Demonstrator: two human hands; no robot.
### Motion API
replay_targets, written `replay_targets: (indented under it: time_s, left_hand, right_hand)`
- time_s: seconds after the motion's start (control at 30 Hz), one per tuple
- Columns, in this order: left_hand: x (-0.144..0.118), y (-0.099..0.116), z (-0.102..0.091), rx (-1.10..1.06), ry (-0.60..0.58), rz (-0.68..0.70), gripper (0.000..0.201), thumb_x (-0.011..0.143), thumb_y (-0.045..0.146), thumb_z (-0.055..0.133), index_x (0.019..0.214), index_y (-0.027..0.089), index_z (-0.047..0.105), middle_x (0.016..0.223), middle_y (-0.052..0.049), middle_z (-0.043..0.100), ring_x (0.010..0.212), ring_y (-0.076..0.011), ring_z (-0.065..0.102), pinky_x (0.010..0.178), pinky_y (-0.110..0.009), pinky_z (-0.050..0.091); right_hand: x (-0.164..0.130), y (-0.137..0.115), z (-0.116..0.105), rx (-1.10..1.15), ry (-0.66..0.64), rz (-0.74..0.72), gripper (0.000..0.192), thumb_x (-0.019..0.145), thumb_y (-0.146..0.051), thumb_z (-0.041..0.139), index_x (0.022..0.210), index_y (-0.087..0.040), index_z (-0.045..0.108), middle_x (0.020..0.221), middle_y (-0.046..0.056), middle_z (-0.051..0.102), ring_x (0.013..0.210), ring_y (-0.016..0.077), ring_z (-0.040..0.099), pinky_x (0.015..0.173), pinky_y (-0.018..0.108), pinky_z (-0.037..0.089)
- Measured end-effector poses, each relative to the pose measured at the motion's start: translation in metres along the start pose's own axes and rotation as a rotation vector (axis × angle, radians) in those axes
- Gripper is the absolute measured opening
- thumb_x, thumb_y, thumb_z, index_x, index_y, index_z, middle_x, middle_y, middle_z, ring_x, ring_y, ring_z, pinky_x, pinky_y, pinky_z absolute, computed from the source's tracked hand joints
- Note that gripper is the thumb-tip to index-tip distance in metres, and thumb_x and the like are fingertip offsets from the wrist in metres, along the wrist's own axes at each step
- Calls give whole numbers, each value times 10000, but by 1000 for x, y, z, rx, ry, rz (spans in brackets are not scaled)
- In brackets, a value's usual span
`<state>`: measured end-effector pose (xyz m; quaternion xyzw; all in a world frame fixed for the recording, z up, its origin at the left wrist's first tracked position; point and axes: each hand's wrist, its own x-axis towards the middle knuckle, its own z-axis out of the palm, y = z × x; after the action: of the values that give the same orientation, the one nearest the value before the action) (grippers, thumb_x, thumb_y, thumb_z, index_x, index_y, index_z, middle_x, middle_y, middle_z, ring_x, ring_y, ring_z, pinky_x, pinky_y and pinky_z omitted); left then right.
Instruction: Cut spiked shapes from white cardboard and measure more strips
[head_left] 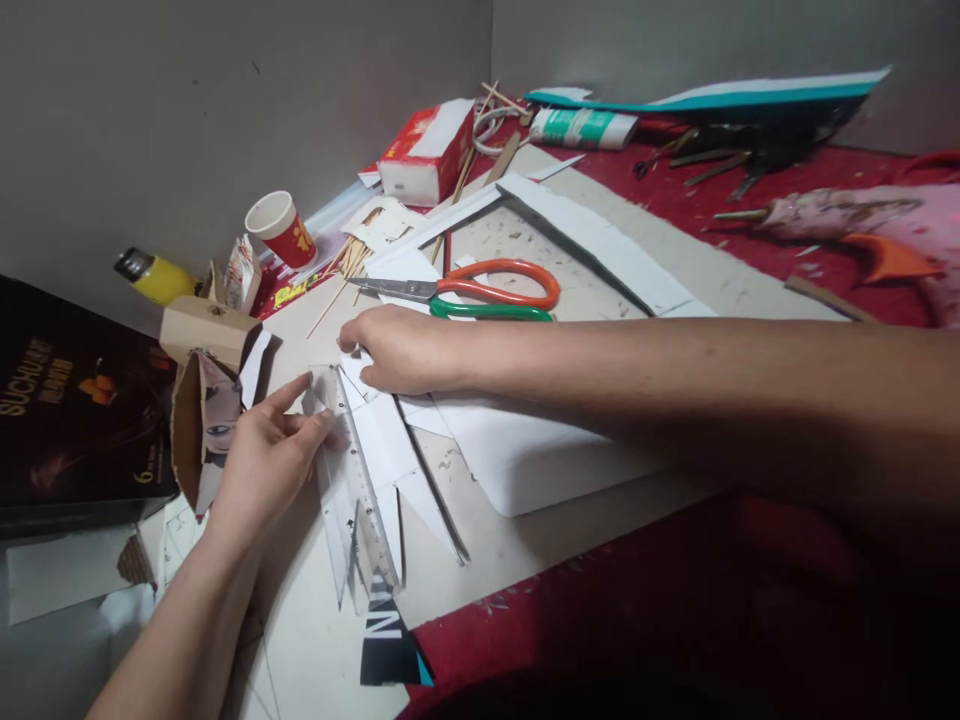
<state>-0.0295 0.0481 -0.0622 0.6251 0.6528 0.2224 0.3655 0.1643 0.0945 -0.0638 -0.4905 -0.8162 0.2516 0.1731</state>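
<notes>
My left hand (274, 445) has its thumb over the left edge of a clear plastic ruler (364, 490) near its upper end, and some fingertips show through the plastic. The index finger reaches to the ruler's top corner. My right hand (401, 350) is closed, fingers curled down over a white card piece (382, 430) beside the ruler; its grip is partly hidden. Cut white pointed pieces lie beside and under the ruler. Just beyond my right hand lie scissors (495, 285) with orange and green handles.
A white board (525, 570) lies on red cloth (487, 640). Around it are a paper cup (281, 230), wooden sticks (352, 260), a red box (427, 150), a cut cardboard box (191, 435) and a pink glue gun (847, 215). A black box (75, 390) stands at left.
</notes>
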Motion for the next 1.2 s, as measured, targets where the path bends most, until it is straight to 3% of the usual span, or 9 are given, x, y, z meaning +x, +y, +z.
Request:
replay_targets:
  time_s: [0.37, 0.5, 0.6, 0.73, 0.87, 1.0, 1.07, 1.2]
  left_hand:
    - [-2, 1, -2, 5, -18, -7, 729, 793, 392, 658, 1412, 79, 435, 575, -11, 675, 379, -84, 331, 405, -219, 261]
    - [0, 0, -5, -98, 65, 42, 757, 776, 422, 684, 1404, 82, 434, 561, 9, 656, 389, -91, 368, 421, -216, 299]
    - [1, -2, -6, -187, 141, 89, 781, 760, 453, 705, 1405, 105, 435, 572, 13, 662, 399, -94, 396, 431, -214, 318]
    - [2, -1, -7, -241, 197, 84, 741, 744, 455, 722, 1368, 137, 479, 594, 12, 676, 414, -103, 436, 430, -212, 321]
    - [3, 2, -7, -325, 208, 48, 523, 734, 414, 738, 1163, 158, 586, 530, 52, 611, 408, -96, 442, 415, -197, 310]
    - [5, 4, -9, -425, 177, 34, 317, 727, 394, 738, 909, 180, 593, 534, 74, 557, 388, -83, 446, 392, -193, 310]
    - [7, 4, -11, -453, 157, 33, 286, 720, 390, 741, 830, 180, 582, 513, 76, 533, 387, -86, 454, 392, -195, 324]
    - [8, 7, -17, -482, 99, 13, 275, 706, 386, 743, 721, 171, 571, 470, 58, 528, 396, -82, 462, 404, -183, 332]
  right_hand:
    - [4, 3, 3, 52, 4, -36, 401, 750, -66, 597, 1143, -112, 659, 1151, 160, 694, 1068, 278, 623, 817, 313, 462]
    - [4, 3, 5, 48, 26, -44, 437, 751, -93, 613, 1186, -106, 641, 1165, 154, 692, 1064, 256, 631, 836, 291, 463]
    - [5, -1, 4, 40, 43, -45, 420, 760, -129, 623, 1179, -100, 646, 1071, 127, 722, 951, 223, 661, 774, 266, 471]
    - [8, -9, -11, 15, 80, -19, 395, 821, -211, 591, 1204, -118, 625, 1043, 96, 723, 887, 191, 659, 742, 253, 463]
    - [3, -2, -43, -78, 72, 35, 343, 813, -211, 598, 1148, -153, 650, 1025, 83, 720, 853, 190, 647, 730, 265, 443]
    - [-23, 22, -69, -238, 27, 170, 258, 770, -203, 606, 1010, -142, 678, 941, 129, 704, 819, 259, 626, 659, 318, 397]
    - [-40, 34, -72, -293, 0, 228, 200, 768, -221, 598, 935, -136, 668, 895, 145, 685, 794, 271, 613, 610, 319, 369]
    - [-62, 45, -63, -324, -8, 252, 246, 771, -239, 580, 998, -151, 616, 965, 149, 663, 799, 262, 601, 613, 325, 358]
